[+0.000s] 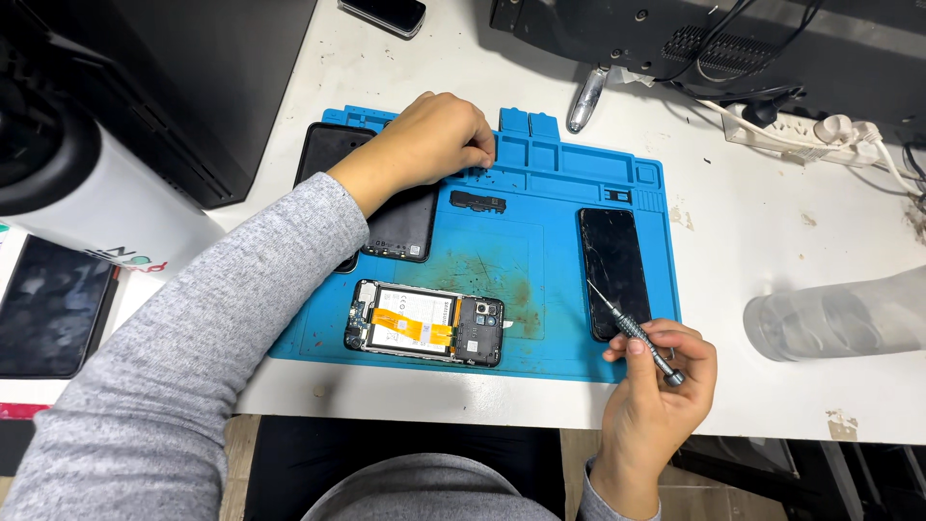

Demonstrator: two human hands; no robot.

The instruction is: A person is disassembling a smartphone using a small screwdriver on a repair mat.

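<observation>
My left hand (pixel 439 135) reaches over the blue repair mat (pixel 569 207), its fingers pinched together at the small compartments near the mat's back edge; whatever they hold is hidden. Under my forearm lies a black phone back cover (pixel 405 227). My right hand (pixel 658 371) grips a thin metal screwdriver (pixel 632 328) at the mat's front right corner, tip pointing up-left. An opened phone (pixel 424 322) with orange flex cables lies at the mat's front. A black phone with a cracked screen (pixel 613 270) lies at the right. A small black bracket (pixel 477 201) rests mid-mat.
A white and black cylinder (pixel 77 183) stands at left beside a dark tablet (pixel 48 304). A clear plastic bottle (pixel 839 314) lies on its side at right. A power strip with cables (pixel 810 130) and dark equipment (pixel 704 39) sit at the back. Another phone (pixel 384 12) lies at the top.
</observation>
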